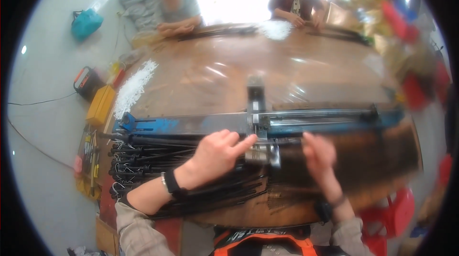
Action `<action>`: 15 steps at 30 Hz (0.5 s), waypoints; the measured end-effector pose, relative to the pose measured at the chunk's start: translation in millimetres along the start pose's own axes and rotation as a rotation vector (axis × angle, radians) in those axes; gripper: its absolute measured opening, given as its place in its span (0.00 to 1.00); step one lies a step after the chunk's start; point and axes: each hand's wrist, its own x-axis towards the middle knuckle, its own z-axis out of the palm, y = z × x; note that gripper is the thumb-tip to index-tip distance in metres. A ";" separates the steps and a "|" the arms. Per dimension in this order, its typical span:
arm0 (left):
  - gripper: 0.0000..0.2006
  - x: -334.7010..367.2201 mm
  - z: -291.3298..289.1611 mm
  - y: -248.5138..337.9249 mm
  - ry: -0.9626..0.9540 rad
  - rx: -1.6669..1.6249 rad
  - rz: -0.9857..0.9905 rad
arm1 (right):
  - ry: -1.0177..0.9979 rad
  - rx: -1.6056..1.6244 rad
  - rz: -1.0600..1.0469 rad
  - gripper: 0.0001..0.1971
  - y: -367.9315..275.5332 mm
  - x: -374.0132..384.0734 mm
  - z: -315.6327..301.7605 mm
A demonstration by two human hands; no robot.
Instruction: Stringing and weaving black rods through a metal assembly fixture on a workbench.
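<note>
My left hand (pixel 215 153) is at the metal block (pixel 260 153) in the middle of a long blue-and-steel jig (pixel 191 124). Its index finger reaches onto the block, and the other fingers are curled over something hidden beneath them. A long black rod (pixel 158 140) runs from the left toward this hand, along the jig's near side. To the right of the block, my right hand (pixel 319 153) is smeared by motion, its fingers bent near a thin dark rod (pixel 289 140). I cannot make out whether it grips that rod.
Many black rods with white ties (pixel 129 167) lie piled at the left. White strips (pixel 134 88) are heaped at the table's left edge, beside a yellow box (pixel 100 105). Two people sit across the brown table (pixel 205 74). A red stool (pixel 399 213) stands at lower right.
</note>
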 end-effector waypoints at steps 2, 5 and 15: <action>0.21 -5.0 -7.0 -5.1 0.010 0.005 -0.035 | 0.027 0.009 0.073 0.12 7.8 -2.1 1.7; 0.16 -17.1 -26.5 -26.3 0.072 0.043 -0.139 | 0.066 0.002 0.234 0.11 35.6 -22.2 -9.8; 0.11 -31.5 -78.4 -72.3 0.277 0.109 -0.386 | -0.277 0.661 0.444 0.11 31.9 61.7 90.7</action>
